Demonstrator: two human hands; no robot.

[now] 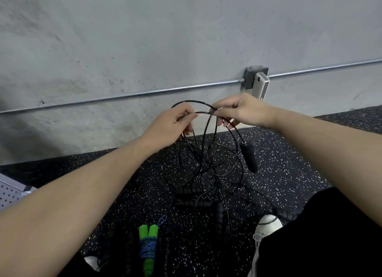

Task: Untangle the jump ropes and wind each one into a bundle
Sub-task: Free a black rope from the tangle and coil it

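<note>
Head: black rope [203, 132] tangle (strands indistinct)

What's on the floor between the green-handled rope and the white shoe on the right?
In the head view, tangled black rope and a black handle lie between the green-handled rope and the white shoe.

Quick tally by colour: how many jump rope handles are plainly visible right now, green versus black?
Green foam handles: 2, side by side on the bundled blue rope lying on the speckled rubber floor.
Black foam handles: 1, dangling from the thin black cord pinched by both hands.
Total: 3. Any others in the dark tangle are too hard to tell.
</note>
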